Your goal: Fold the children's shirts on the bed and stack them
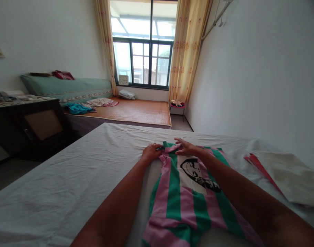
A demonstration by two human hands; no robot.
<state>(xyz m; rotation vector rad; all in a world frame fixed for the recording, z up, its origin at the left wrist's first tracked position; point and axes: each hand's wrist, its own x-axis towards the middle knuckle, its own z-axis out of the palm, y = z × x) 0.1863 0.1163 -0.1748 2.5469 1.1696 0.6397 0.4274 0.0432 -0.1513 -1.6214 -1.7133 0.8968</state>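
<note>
A pink and green striped shirt (175, 192) with a black-and-white printed face lies spread on a white sheet (69, 181). At its far left corner, my left hand (152, 151) has its fingers closed on the cloth edge. My right hand (186, 147) is over the shirt's far edge, a little to the right, its fingers spread apart. Some cloth is bunched between the two hands. My right forearm crosses above the shirt and hides part of its right side. The near end of the shirt is rumpled.
Folded white and red cloth (288, 175) lies to the right, near the wall. Beyond the sheet stands a bed with a brown mat (144, 111), with blue clothing (79, 108) on it. A dark cabinet (41, 127) is at left, a small stool (178, 105) by the curtain.
</note>
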